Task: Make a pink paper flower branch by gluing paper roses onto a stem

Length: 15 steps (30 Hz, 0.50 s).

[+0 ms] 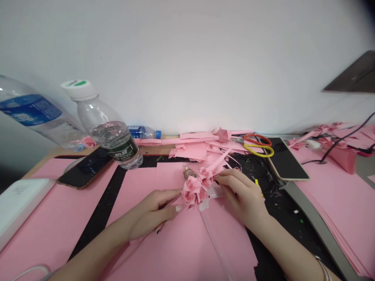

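A small bunch of pink folded paper roses lies on pink paper sheets in the middle of the desk. My left hand is closed around the stems below the roses, thumb stretched toward the blooms. My right hand pinches the right side of the bunch near a strip of clear tape. A further rose on a long pink stem points away behind the bunch.
Two plastic water bottles stand at the left by a dark phone and a white box. Scissors with red and yellow handles and another phone lie at the right. Pink scraps line the wall; a black cable runs at far right.
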{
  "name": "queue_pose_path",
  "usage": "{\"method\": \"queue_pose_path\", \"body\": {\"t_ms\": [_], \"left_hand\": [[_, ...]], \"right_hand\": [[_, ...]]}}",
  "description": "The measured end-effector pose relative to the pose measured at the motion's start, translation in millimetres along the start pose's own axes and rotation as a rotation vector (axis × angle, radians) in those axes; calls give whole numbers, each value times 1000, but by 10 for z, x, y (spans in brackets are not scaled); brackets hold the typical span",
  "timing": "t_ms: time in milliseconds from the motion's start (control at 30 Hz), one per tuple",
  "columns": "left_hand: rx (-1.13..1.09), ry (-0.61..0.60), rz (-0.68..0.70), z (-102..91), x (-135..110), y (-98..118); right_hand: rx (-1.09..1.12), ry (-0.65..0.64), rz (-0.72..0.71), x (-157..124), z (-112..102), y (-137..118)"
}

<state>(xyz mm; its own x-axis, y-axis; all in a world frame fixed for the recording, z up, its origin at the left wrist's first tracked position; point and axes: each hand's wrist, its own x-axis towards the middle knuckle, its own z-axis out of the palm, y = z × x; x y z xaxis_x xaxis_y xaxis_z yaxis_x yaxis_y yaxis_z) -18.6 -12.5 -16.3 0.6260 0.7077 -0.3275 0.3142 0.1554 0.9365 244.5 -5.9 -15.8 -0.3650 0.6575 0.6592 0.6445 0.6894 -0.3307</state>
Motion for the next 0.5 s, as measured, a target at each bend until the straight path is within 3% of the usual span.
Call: {"method": "queue_pose_path", "body": {"t_ms": [500], "left_hand": [[-3,1,-1,-3,0,-40]], "right_hand": [[7,-3,8,-4,-3,1]]}}
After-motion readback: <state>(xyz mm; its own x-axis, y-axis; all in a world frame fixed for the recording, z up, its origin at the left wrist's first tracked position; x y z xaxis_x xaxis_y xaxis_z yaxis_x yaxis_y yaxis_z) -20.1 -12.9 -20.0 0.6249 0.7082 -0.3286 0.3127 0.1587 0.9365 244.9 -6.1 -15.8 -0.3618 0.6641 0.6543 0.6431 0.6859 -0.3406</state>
